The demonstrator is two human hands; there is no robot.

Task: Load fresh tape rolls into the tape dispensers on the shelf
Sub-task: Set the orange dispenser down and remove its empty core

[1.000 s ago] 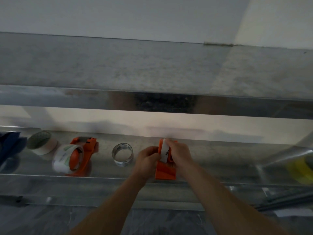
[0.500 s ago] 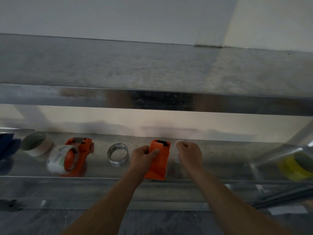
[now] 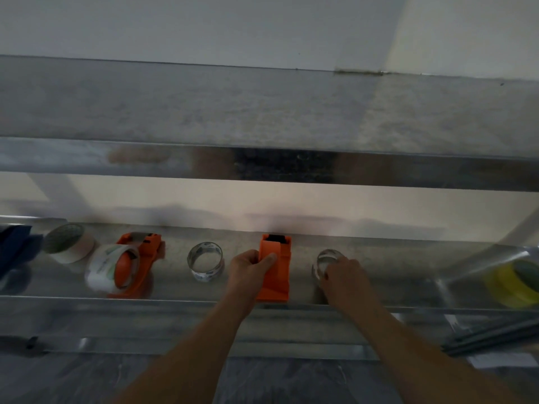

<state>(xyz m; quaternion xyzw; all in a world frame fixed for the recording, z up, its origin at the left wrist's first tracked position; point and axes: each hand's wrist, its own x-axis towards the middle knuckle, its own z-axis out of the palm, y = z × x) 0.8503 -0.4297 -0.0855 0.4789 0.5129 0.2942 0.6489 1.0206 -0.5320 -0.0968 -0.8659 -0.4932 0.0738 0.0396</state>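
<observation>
Rightward now, right hand (image 3: pixel 344 277) grips clear roll (image 3: pixel 326 259); left hand (image 3: pixel 250 268) clasps orange dispenser (image 3: pixel 275 272).

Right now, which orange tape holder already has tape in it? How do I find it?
Look along the lower metal shelf toward its left end, past the orange dispenser the left hand is holding and the clear tape ring beside it. The loaded orange dispenser lies there next to a white tape roll. It is the only one with a big clear roll on it.

On the shelf (image 3: pixel 393 258), an empty dispenser (image 3: pixel 275 269) is flanked by two tape rolls (image 3: pixel 205 263) (image 3: pixel 326 262). A loaded dispenser (image 3: pixel 131 263) is seen further left.
</observation>
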